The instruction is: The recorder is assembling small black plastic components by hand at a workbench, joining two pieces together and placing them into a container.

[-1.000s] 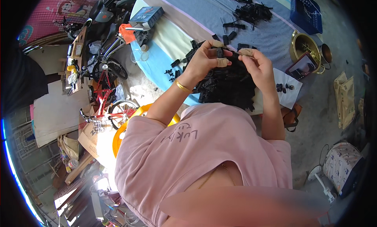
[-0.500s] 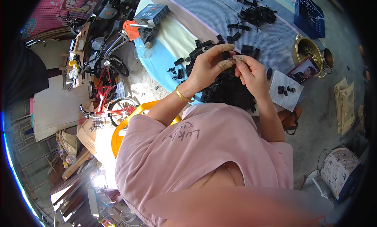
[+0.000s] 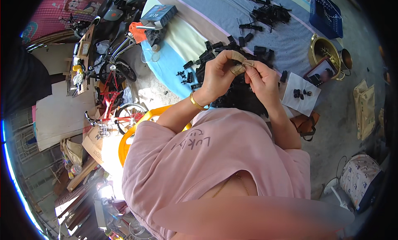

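My left hand (image 3: 219, 75) and my right hand (image 3: 262, 79) are raised together over a heap of small black plastic parts (image 3: 240, 97) on the table (image 3: 186, 41). Both pinch one small part (image 3: 241, 66) between thumbs and fingertips; the fingers hide most of it and its shape cannot be made out. A gold bangle (image 3: 195, 102) circles my left wrist. More loose black parts (image 3: 207, 55) lie scattered just beyond my hands.
A second pile of black parts (image 3: 269, 14) lies far on the cloth, near a blue crate (image 3: 326, 14). A brass bowl (image 3: 322, 51), a phone (image 3: 320, 72) and white paper (image 3: 301, 99) sit right. Bicycles (image 3: 112, 95) and an orange chair (image 3: 137, 132) stand left.
My hands have drawn closer together and lifted slightly; the fingertips now meet over the small part, where a second ago the left hand held it apart from the right.
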Demonstrator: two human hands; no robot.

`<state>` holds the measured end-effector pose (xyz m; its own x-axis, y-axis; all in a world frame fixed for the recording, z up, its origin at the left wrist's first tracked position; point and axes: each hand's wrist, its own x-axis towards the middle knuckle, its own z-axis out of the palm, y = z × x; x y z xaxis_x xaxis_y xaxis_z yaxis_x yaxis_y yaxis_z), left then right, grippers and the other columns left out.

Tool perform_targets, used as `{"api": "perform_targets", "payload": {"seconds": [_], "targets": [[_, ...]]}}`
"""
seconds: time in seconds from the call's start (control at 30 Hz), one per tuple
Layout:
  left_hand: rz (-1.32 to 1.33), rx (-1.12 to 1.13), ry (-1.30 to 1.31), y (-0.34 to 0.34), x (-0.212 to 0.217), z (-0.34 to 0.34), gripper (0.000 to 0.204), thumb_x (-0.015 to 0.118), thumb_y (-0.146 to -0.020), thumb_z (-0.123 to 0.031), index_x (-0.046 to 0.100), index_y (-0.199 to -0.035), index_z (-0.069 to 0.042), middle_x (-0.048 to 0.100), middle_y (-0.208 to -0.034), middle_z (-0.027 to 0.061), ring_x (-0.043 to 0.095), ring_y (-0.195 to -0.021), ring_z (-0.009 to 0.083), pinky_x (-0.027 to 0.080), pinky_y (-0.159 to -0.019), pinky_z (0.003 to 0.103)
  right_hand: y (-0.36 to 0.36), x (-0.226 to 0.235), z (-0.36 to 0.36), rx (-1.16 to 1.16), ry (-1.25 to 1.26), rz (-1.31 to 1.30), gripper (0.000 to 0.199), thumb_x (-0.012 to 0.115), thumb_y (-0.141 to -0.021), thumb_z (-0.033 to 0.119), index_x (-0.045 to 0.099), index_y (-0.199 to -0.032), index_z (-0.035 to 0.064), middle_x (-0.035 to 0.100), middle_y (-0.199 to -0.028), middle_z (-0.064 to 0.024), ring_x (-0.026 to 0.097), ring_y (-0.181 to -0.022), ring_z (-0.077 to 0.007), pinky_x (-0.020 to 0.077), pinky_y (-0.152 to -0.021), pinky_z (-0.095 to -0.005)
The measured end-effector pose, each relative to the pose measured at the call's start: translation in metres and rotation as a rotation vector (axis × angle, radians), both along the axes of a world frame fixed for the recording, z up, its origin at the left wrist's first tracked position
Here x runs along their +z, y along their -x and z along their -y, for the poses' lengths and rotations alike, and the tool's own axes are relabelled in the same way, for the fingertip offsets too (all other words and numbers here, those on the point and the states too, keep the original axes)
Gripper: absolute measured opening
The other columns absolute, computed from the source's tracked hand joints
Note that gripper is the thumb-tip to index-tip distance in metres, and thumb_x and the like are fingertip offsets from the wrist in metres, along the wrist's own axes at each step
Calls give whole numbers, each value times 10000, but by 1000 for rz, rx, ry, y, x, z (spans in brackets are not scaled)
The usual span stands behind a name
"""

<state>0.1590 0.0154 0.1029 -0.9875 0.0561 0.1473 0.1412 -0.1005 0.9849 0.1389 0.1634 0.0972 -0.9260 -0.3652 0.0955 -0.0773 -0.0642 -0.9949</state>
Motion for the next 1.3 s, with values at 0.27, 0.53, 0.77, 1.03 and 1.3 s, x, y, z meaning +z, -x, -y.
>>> {"api": "perform_targets", "payload": {"seconds": [0.27, 0.53, 0.77, 1.03, 1.3], "targets": [[-138, 66, 157, 1, -2, -6, 263, 579, -775, 90, 494, -1013, 14, 590, -958, 101, 581, -871, 145, 487, -762, 245, 7, -6, -9, 48, 7, 135, 178, 494, -895, 134, 598, -963, 7, 505, -593, 13, 360, -417, -4, 242, -368, -151], [-166, 84, 779, 4, 16, -15, 603, 710, -665, -50, 420, -1193, -85, 629, -831, 145, 634, -745, 264, 504, -652, 323, 15, 0, -22, -4, -148, -100, 231, 683, -741, 70, 587, -939, 1, 554, -704, 22, 478, -628, -10, 387, -577, -148], [277, -530, -98, 7, 37, 20, 667, 714, -665, 11, 387, -1246, -17, 528, -1125, 88, 556, -966, 191, 469, -823, 307, 17, 2, -44, 164, 279, 104, 151, 660, -766, 41, 595, -882, -29, 611, -769, -30, 568, -684, -69, 457, -628, -179], [587, -529, -512, 9, 14, 10, 271, 685, -728, -24, 510, -932, 14, 586, -912, 106, 628, -796, 211, 520, -724, 290, 24, 0, -39, 289, 166, -86, 180, 675, -754, 66, 598, -886, -29, 595, -782, -27, 554, -707, -73, 448, -646, -181], [373, -168, -124, 7, 9, 7, 183, 620, -790, -21, 486, -909, 16, 585, -887, 91, 608, -816, 163, 501, -757, 264, 3, 8, -21, -1, 185, 95, 145, 507, -883, 97, 584, -955, -1, 567, -764, 0, 485, -621, -37, 383, -536, -169]]}}
